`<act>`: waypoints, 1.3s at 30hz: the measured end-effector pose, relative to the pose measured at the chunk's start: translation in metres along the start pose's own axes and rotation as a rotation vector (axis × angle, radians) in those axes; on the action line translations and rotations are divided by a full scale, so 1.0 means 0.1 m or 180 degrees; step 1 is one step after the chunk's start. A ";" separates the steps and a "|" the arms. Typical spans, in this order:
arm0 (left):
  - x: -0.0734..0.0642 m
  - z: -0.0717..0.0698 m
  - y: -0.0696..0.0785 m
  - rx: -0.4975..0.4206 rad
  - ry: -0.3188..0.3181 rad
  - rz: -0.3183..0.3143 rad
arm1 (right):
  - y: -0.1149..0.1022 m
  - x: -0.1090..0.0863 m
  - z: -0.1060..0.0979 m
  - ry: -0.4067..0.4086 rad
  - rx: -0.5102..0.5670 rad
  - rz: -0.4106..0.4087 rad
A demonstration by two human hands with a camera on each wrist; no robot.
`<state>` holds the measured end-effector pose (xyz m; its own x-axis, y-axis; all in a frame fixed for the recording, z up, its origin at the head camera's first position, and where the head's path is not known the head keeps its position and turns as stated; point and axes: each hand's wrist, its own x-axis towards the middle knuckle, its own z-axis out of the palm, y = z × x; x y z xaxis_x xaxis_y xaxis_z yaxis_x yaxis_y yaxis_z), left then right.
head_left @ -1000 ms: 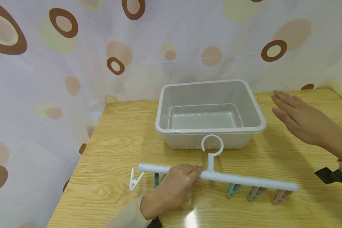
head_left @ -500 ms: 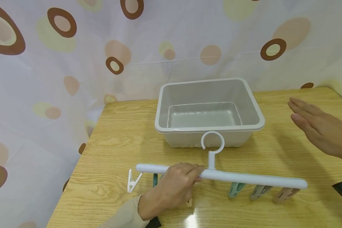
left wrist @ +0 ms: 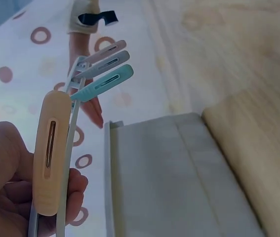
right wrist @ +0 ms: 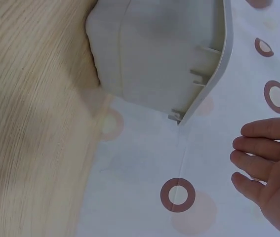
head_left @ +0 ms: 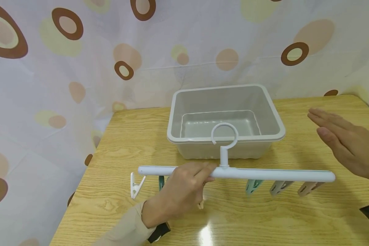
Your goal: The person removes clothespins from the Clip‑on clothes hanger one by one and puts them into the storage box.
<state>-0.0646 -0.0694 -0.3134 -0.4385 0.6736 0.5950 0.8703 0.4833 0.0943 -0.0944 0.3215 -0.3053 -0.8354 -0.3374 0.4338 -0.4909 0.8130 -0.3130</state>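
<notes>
My left hand (head_left: 184,186) grips the bar of a white clip hanger (head_left: 270,175), just left of its hook, holding it above the table. The hook (head_left: 236,131) overlaps the basin's front rim in the head view. Right of the hand hang a teal clip (head_left: 253,186), a grey clip (head_left: 279,187) and a pinkish clip (head_left: 308,188). A white clip (head_left: 136,188) hangs at the left end, beside a dark green clip (head_left: 161,182) partly hidden by the hand. The left wrist view shows a peach clip (left wrist: 51,192) close up. My right hand (head_left: 356,147), fingers straight, is raised at the right, touching nothing.
Behind the hanger a pale grey plastic basin (head_left: 184,140) stands on the wooden table (head_left: 123,147). A white curtain with brown and peach circles (head_left: 178,30) hangs behind the table and on its left.
My left hand has raised the hanger, which now appears higher and more level, its hook over the basin rim in view. My right hand has shifted right, away from the basin.
</notes>
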 end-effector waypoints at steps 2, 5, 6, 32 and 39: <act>0.03 -0.04 -0.03 0.0029 0.0047 0.0013 | -0.02 0.01 0.00 0.0094 -0.0013 -0.0095; 0.08 -0.10 -0.09 0.0113 0.0120 0.0064 | -0.05 0.02 0.01 0.0280 -0.0015 -0.0282; 0.10 -0.11 -0.11 0.0125 0.0140 0.0079 | -0.05 0.02 0.02 0.0351 0.0010 -0.0348; 0.50 -0.40 -0.46 0.0090 0.0419 0.0063 | -0.12 -0.01 0.18 -0.0476 0.3265 0.0103; 0.62 -0.47 -0.47 0.0040 0.0321 0.0139 | -0.17 0.01 0.20 -0.0473 0.3976 -0.0122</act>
<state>-0.1220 -0.0764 -0.2432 -0.3749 0.6347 0.6758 0.8850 0.4621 0.0569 -0.0918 0.2974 -0.3161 -0.7954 -0.4668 0.3866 -0.3459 -0.1742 -0.9220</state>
